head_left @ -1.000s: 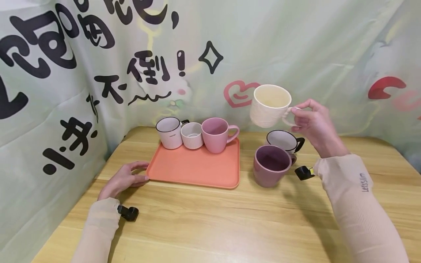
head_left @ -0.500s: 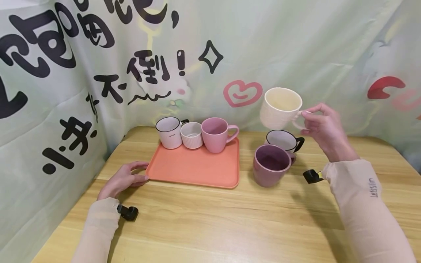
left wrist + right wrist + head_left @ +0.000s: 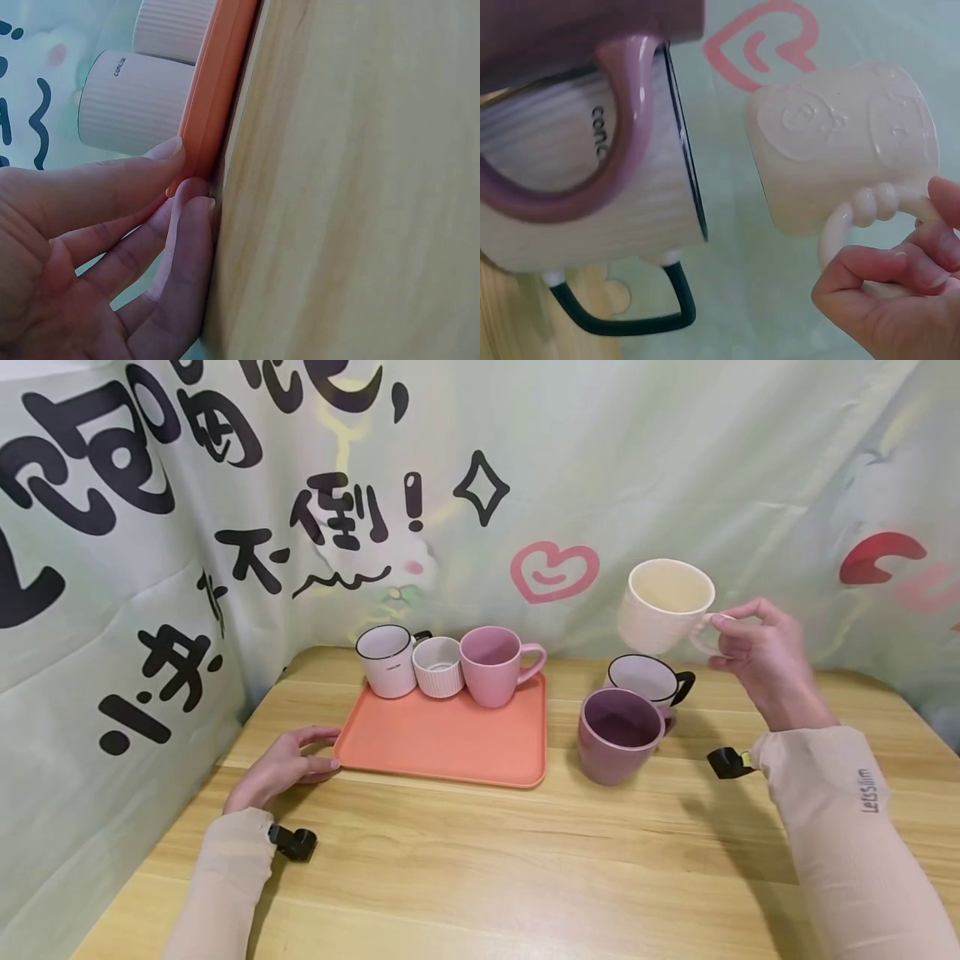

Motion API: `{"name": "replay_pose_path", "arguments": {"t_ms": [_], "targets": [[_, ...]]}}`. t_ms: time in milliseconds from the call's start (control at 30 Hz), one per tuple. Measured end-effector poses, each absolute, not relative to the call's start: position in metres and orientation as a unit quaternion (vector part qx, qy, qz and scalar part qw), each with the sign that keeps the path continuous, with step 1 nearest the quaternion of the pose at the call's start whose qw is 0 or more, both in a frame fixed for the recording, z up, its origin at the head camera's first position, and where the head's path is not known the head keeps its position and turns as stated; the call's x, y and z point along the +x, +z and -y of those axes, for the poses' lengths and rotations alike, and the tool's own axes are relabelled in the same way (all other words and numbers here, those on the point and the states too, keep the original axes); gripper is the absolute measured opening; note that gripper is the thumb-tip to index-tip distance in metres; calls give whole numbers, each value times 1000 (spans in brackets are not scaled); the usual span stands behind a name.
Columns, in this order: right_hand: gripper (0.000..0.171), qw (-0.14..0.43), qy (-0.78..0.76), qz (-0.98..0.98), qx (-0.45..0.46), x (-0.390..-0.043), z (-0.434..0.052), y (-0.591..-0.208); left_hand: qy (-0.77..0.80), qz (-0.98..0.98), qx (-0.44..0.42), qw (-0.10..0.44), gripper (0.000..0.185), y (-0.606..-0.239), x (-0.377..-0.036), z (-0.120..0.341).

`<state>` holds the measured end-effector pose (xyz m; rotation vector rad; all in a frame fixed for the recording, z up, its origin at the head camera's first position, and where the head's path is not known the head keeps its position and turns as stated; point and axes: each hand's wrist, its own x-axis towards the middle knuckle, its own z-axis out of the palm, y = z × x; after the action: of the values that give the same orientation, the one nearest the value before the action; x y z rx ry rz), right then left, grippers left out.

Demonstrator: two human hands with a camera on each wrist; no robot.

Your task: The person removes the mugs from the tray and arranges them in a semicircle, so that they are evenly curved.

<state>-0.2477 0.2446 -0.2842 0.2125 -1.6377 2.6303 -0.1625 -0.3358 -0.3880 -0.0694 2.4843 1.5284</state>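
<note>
In the head view, my right hand pinches the twisted handle of a cream mug with raised figures on its side. The mug is upright in the air, above and behind a white mug with a black rim. A dark mauve mug stands in front of that white mug, partly covering it. My left hand pinches the near left corner of an orange tray, with the thumb against its rim in the left wrist view.
Along the tray's back stand a black-rimmed white mug, a small ribbed white cup and a pink mug. All rest on a wooden table. A printed curtain hangs behind and to the left.
My right hand has carried the cream mug to the right. The left hand, the tray and the other mugs have stayed in place.
</note>
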Motion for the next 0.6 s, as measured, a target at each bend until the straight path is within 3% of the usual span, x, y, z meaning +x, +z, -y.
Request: {"name": "replay_pose_path", "arguments": {"t_ms": [600], "targets": [[15, 50, 839, 541, 35, -242, -266, -296, 524, -845, -24, 108, 59, -390, -164, 336]]}}
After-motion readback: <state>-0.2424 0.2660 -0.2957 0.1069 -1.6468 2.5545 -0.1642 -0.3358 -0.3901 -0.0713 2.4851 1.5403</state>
